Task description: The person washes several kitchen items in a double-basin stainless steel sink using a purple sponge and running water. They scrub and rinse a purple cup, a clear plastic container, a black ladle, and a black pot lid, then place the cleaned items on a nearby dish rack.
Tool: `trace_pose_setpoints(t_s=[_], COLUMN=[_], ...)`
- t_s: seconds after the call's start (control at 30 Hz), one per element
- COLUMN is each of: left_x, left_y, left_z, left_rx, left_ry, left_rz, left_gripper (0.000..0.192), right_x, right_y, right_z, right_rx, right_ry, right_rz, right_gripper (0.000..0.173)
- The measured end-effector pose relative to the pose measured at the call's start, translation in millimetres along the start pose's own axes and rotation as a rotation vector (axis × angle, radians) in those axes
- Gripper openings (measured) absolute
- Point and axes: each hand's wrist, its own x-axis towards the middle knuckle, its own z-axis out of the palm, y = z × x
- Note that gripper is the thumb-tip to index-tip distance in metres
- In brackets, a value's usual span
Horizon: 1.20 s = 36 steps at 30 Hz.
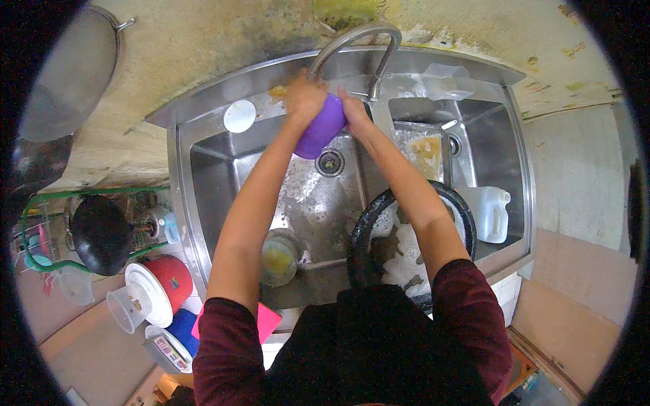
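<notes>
A purple plastic container [322, 127] is tilted over the left sink basin [325, 208], close to the curved metal faucet [355, 33]. My right hand [355, 112] grips its right side, thumb towards the faucet. Against its upper left edge is my left hand [304, 101], blurred, with its fingertips near the faucet's base; whether it grips the container I cannot tell. Below them lies the basin drain [330, 162]. A clear round container [279, 260] with something yellowish in it sits at the basin's near left, partly behind my left forearm.
A black-rimmed tub [361, 238] of foamy water stands under my right forearm. The right basin holds a metal tray [419, 152] and a translucent jug [491, 215]. A white disc [239, 116] and a clear plastic container [447, 82] rest on the back ledge. A black wok [101, 236] is at left.
</notes>
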Motion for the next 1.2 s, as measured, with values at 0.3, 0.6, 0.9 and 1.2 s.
trace_pose_setpoints(t_s=[0.3, 0.6, 0.9, 1.2], left_x=[-39, -45, -45, -40], left_y=[-43, -38, -27, 21], left_z=[-21, -27, -44, -78], left_rx=[-1.091, -0.848, -0.523, -0.116], left_ry=[0.09, 0.269, -0.045, -0.056], left_rz=[-0.324, -0.086, 0.057, 0.107], left_gripper=[0.025, 0.042, 0.039, 0.064], right_x=[-52, -54, -79, -331], right_y=[-84, -42, -58, 26], right_z=[37, 46, -50, -328], right_rx=[-0.689, -1.546, -0.974, -1.325], right_ry=[-0.529, -0.406, -0.528, 0.51], right_rz=[-0.092, -0.839, -0.628, 0.094], right_gripper=[0.025, 0.026, 0.028, 0.067])
